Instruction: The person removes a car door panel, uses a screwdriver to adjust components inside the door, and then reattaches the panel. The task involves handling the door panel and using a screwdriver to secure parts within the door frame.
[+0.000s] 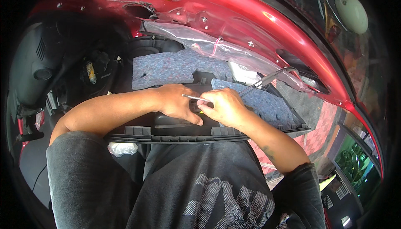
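Observation:
A black door trim panel [179,138] lies inner side up across my lap, with blue-grey felt padding [165,69] on its far part. More felt padding [267,105] covers its right end. My left hand [177,103] lies over the panel's middle, its thumb stretched out; the other fingertips are partly hidden. Pinched in my right hand [227,107] is a thin metal rod-like tool [191,97], which points left above the back of my left hand. A small yellow spot [201,112] shows just below my right fingertips.
Beyond the panel stands the open red car door [234,9], its inner metal bare, with clear plastic sheeting [175,32] hanging from it. A dark cable [271,74] arches over the panel's right part. The dashboard [35,57] is at the left, pink paving [326,120] at the right.

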Available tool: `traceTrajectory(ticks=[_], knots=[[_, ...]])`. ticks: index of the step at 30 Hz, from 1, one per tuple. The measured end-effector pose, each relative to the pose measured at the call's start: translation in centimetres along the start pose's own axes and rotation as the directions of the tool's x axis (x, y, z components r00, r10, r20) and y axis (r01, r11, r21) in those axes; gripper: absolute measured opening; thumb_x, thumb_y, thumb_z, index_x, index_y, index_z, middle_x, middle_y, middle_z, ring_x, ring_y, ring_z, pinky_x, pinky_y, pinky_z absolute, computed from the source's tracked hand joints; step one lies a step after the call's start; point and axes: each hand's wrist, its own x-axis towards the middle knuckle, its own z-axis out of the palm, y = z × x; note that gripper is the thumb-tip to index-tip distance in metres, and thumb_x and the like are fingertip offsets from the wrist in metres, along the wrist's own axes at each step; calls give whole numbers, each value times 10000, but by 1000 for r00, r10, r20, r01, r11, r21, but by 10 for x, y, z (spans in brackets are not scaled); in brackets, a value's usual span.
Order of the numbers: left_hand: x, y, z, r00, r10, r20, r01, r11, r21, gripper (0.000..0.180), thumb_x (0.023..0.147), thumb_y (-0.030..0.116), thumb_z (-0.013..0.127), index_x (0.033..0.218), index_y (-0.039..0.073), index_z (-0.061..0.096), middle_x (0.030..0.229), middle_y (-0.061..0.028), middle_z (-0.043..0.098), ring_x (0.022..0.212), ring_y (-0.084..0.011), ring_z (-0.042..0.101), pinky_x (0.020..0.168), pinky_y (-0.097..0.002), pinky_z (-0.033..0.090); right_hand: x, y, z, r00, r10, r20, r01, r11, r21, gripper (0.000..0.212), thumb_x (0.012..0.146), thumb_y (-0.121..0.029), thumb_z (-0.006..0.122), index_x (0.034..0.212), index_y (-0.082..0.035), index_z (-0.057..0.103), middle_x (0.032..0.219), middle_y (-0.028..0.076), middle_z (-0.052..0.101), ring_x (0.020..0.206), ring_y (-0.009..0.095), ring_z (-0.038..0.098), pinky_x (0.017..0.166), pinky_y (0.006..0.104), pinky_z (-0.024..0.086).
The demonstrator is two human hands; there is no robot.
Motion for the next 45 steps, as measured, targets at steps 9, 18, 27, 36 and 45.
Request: traceTrajectory(ticks=[9,18,27,36,45], knots=[[3,-6,8,999,-3,-47,4,1000,27,973,820,803,783,1436,57,684,1257,-260,775,1211,-458,723,1058,-522,570,-2,16,-7,982,-133,134,116,985,127,119,997,-141,707,1011,-51,783,926,157,743,889,408,748,792,535,580],[0,3,-1,1000,-16,13,16,1000,24,1031,832,802,756,1478,5,661,1348,-260,750,1296,-424,700,1119,-495,542,-1,10,-12,974,-79,214,44,985,164,144,1001,-74,698,1080,-20,806,1028,163,754,951,390,744,840,489,586],[-1,2,-6,999,-31,34,31,1000,-4,1003,819,789,774,1475,36,678,1351,-250,753,1293,-422,702,1126,-493,540,-1,7,-35,984,36,176,-112,891,440,321,934,-17,761,1253,-26,726,980,67,708,743,108,638,707,308,539],[3,-8,6,999,26,-26,-27,999,-30,1047,808,754,815,1530,18,628,1319,-310,744,1254,-458,711,1122,-498,544,-29,-16,-122,983,93,-157,34,750,660,290,1151,-197,629,1288,26,754,1024,65,783,922,124,725,840,301,578],[4,-6,5,1000,-3,-21,2,1000,-22,1092,801,780,813,1553,15,610,1354,-315,730,1291,-458,697,1130,-497,544,-75,-5,-142,959,176,221,-154,982,-113,331,1059,-225,690,1359,-88,715,1070,232,786,1035,411,760,914,527,566]])
